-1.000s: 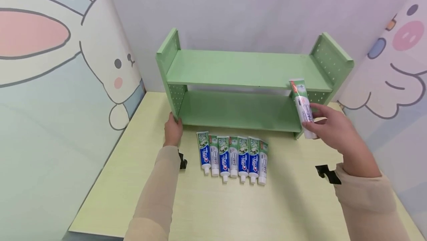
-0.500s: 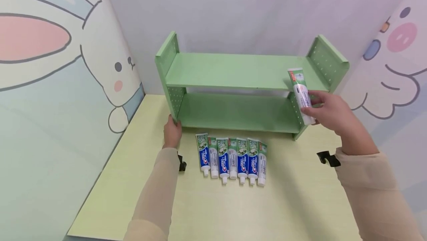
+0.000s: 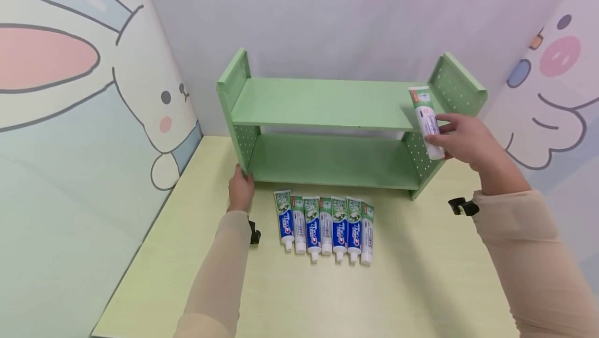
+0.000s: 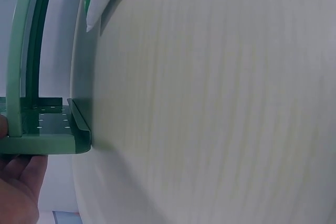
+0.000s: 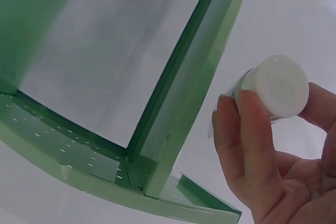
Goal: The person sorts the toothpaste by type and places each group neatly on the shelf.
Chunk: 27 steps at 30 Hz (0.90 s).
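My right hand (image 3: 463,139) pinches a white and green toothpaste tube (image 3: 427,119) near its capped end. The tube is tilted, cap down, in front of the right part of the upper shelf board (image 3: 323,103). Seen from the right wrist, its round white cap (image 5: 284,86) faces the camera, with fingers and thumb on either side. My left hand (image 3: 241,191) grips the lower front of the green two-tier rack's left side panel (image 3: 228,99). In the left wrist view, fingers and thumb lie on opposite sides of that panel (image 4: 44,144).
Several toothpaste tubes (image 3: 312,226), some blue and green, others white and green, lie side by side on the pale table (image 3: 281,301) before the rack. Behind it rises a plain wall (image 3: 327,21); cartoon-printed walls (image 3: 61,182) flank both sides.
My right hand has lifted the toothpaste tube from before the rack's opening up to the upper board's height. The left hand keeps its place on the side panel. The view has shifted slightly.
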### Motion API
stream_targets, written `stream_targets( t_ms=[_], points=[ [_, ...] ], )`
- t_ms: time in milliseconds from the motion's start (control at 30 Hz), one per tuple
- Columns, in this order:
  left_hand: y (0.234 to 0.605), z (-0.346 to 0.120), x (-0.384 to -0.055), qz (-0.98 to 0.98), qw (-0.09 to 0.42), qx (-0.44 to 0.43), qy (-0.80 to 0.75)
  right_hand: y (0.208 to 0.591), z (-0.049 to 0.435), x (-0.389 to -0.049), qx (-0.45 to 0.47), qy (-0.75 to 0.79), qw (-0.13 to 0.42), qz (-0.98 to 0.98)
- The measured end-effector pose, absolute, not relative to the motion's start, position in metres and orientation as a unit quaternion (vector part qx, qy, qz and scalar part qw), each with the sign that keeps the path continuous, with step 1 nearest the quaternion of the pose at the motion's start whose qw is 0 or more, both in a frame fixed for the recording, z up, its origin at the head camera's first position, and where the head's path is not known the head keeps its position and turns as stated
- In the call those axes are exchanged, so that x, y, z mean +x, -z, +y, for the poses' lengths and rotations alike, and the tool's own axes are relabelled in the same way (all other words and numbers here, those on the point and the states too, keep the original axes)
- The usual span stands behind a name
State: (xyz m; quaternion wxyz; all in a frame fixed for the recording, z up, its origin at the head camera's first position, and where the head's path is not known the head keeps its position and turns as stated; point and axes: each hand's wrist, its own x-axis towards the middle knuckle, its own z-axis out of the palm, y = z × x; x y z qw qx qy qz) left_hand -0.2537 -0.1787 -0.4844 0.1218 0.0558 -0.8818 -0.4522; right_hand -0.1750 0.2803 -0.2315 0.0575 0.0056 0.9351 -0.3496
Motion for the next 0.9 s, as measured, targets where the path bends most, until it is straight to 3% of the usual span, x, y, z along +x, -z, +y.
stream_targets(
  t_ms=[900],
  points=[
    [0.484, -0.179, -0.253, -0.881, 0.121, 0.056, 0.455, 0.223, 0.276, -0.222, 0.035, 0.459, 0.082, 0.884]
  ],
)
